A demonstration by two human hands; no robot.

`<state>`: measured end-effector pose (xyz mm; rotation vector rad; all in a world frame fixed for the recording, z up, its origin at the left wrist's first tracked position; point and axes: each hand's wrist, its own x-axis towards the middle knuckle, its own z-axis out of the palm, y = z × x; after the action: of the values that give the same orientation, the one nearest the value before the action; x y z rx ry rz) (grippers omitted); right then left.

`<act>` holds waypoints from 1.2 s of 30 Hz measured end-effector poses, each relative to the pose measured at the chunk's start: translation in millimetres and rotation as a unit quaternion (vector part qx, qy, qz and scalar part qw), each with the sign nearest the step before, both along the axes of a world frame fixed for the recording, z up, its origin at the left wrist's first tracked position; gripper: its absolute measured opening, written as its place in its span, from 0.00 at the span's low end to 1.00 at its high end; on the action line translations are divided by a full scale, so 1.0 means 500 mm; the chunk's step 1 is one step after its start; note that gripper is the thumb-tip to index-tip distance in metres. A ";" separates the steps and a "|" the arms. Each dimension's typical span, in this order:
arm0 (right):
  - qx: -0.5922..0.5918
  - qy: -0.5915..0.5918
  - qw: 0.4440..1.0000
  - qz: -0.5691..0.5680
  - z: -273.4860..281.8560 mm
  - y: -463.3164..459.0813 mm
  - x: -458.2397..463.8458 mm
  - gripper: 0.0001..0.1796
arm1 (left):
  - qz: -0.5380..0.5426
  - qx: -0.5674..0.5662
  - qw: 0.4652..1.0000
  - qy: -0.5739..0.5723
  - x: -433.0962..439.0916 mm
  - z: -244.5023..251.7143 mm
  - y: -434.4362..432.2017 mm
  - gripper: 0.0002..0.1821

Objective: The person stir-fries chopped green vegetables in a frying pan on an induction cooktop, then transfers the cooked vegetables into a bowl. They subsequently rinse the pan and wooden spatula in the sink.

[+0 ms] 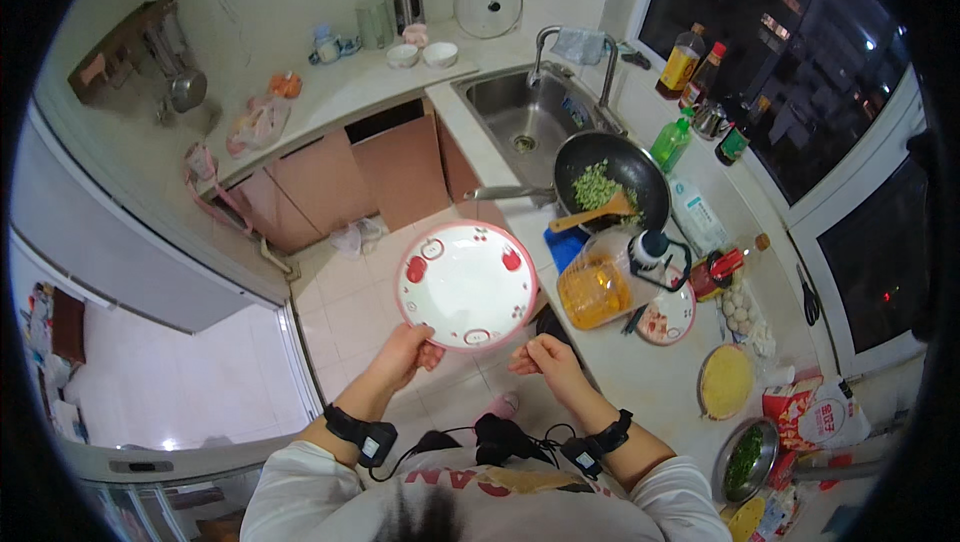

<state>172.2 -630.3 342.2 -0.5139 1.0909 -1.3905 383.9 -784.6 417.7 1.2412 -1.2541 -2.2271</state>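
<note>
A white plate [466,285] with a pink rim and red fruit prints is held over the floor by my left hand [409,353], which grips its lower left edge. My right hand [544,358] is just below the plate's lower right edge, fingers curled; no object shows in it. Right of the plate, a large jug of yellow oil [600,291] lies tilted on the counter, partly over a smaller plate [667,317] with reddish food bits. Beyond it sits a black wok [652,159] with chopped green vegetables [596,186] and a wooden spatula [592,213].
The steel sink [517,114] lies behind the wok, whose handle [510,193] juts over the counter edge. Sauce bottles [681,62] line the windowsill. At right are a yellow round food item [727,382] and a metal bowl of chopped greens [746,459].
</note>
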 end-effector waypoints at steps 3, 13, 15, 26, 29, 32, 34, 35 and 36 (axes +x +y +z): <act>-0.014 0.021 0.998 0.057 0.010 -0.017 -0.061 0.15 | 0.025 -0.040 0.999 0.001 -0.074 0.076 -0.095 0.13; 0.046 0.025 0.998 0.044 0.010 -0.086 -0.110 0.15 | -0.028 -0.445 0.890 -0.097 -0.425 0.089 -0.516 0.12; 0.070 0.028 0.997 0.003 -0.003 -0.117 -0.109 0.15 | -0.096 -0.592 0.774 -0.204 -0.502 0.060 -0.611 0.14; 0.130 0.014 0.962 -0.240 0.017 -0.321 -0.095 0.14 | -0.230 -0.780 0.554 -0.180 -0.751 0.020 -0.876 0.18; 0.147 0.041 0.953 -0.263 0.008 -0.344 -0.087 0.14 | -0.219 -0.800 0.538 -0.150 -0.769 0.031 -0.907 0.19; 0.149 0.040 0.946 -0.286 0.000 -0.366 -0.076 0.14 | -0.227 -0.813 0.523 -0.120 -0.784 0.030 -0.933 0.20; 0.154 0.040 0.943 -0.293 0.002 -0.382 -0.070 0.13 | -0.224 -0.816 0.525 -0.095 -0.791 0.030 -0.946 0.21; 0.159 0.040 0.941 -0.295 0.011 -0.389 -0.067 0.13 | -0.217 -0.816 0.529 -0.079 -0.791 0.026 -0.952 0.21; 0.164 0.039 0.940 -0.297 0.017 -0.396 -0.065 0.14 | -0.209 -0.817 0.533 -0.062 -0.792 0.024 -0.957 0.22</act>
<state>139.8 -828.5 350.9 0.0178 1.5914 -1.6599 -12.0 -1263.0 429.6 0.1771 -2.6385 -0.1675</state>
